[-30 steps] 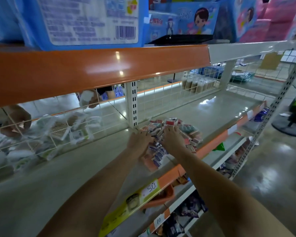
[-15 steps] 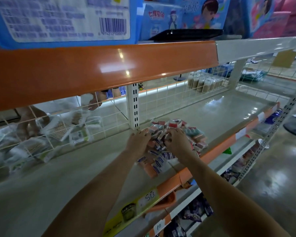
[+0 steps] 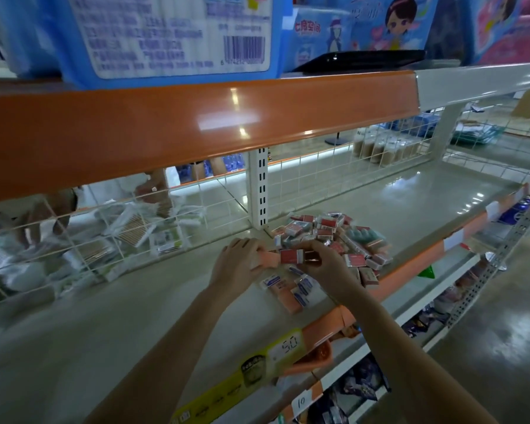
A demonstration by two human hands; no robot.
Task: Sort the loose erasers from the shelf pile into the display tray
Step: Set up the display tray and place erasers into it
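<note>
A pile of loose erasers in red, white, teal and blue sleeves lies on the middle shelf, just right of the white upright. My left hand grips a pink eraser block at the pile's left edge. My right hand pinches a red-sleeved eraser just above the shelf, close to the pink block. Several blue-labelled and pink erasers lie flat in front of my hands. I cannot make out a display tray.
A wire mesh back closes the shelf behind the pile. Bagged goods lie behind the mesh at left, where another person's hands work. An orange shelf edge overhangs above. Price tags line the front rail.
Both hands have drawn back from the pile toward me, and each now holds an eraser: the left a pink block, the right a red-sleeved one. The camera has moved closer.
</note>
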